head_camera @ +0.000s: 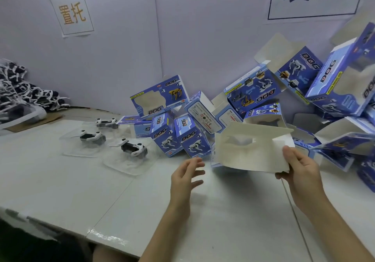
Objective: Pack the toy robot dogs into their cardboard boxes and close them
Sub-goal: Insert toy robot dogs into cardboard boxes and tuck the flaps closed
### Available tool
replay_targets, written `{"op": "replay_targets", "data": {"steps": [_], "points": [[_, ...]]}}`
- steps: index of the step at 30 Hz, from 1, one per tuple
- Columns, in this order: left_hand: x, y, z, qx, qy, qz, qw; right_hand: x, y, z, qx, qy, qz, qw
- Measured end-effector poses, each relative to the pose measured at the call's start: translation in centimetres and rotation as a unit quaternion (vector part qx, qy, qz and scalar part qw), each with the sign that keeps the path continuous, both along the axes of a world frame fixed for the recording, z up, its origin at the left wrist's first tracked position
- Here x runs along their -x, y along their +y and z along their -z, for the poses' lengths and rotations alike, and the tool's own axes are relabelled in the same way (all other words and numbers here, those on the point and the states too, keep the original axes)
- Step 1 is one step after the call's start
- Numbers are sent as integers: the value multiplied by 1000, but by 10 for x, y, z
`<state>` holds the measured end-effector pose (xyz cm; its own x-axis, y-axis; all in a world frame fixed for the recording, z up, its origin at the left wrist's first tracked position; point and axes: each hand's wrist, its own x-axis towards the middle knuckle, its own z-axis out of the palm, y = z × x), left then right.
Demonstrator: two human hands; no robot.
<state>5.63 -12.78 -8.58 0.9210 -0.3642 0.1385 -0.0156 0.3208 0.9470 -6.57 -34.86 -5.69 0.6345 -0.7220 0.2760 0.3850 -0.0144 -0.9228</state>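
My right hand (300, 172) pinches the lower right corner of an open blue cardboard box (249, 148), held above the table with its white inside facing me. My left hand (187, 177) hovers just left of the box with fingers spread, touching nothing. Three black-and-white toy robot dogs lie in clear plastic trays on the table to the left: the nearest dog (133, 147), a middle one (91, 137) and a far one (106, 122).
A heap of blue "DOG" boxes (263, 93), some open, some shut, fills the back and right of the white table (101, 190). More robot dogs are piled at the far left (22, 91). Paper signs hang on the wall behind.
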Motion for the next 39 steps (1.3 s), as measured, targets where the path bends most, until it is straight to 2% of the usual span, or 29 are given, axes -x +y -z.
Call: {"op": "replay_targets", "data": {"steps": [1, 2, 3, 5, 6, 7, 9, 10, 14, 21, 28, 31, 32, 35, 37, 39], "points": [[-12, 7, -2, -43, -53, -70, 995, 2, -1, -2, -17, -11, 0, 1000], [-26, 16, -6, -102, -119, -154, 976, 3, -3, -5, -37, -21, -5, 999], [-42, 27, -8, -181, -186, -250, 933, 5, -6, -6, -59, -30, -12, 998], [-76, 55, -10, -342, -276, -402, 803, 5, -9, -7, -99, -43, -28, 994], [-92, 69, -11, -413, -285, -416, 758, 5, -9, -8, -118, -50, -36, 991], [-105, 81, -10, -477, -279, -397, 732, 5, -9, -8, -136, -58, -43, 988], [-122, 100, -5, -561, -277, -339, 702, 4, -8, -9, -166, -71, -52, 982], [-126, 106, -3, -570, -300, -319, 696, 4, -7, -9, -176, -72, -54, 980], [-102, 120, -12, -500, -393, -280, 719, 3, -7, -9, -202, -75, -49, 975], [4, 108, 1, -351, -460, -218, 786, 3, -11, -9, -234, -95, -57, 966], [63, 20, 14, -262, -589, -114, 756, 7, -13, -15, -231, -151, -80, 958], [81, -17, 19, -264, -597, -48, 756, 9, -13, -17, -190, -150, -89, 966], [85, -27, 20, -252, -574, -20, 779, 9, -13, -17, -178, -144, -86, 970], [91, -41, 10, -163, -429, 52, 887, 9, -14, -15, -149, -129, -75, 978], [87, -41, -1, -93, -277, 29, 956, 9, -14, -15, -118, -113, -66, 984], [74, -33, -15, -14, -91, -3, 996, 10, -14, -15, -74, -100, -67, 990]]}}
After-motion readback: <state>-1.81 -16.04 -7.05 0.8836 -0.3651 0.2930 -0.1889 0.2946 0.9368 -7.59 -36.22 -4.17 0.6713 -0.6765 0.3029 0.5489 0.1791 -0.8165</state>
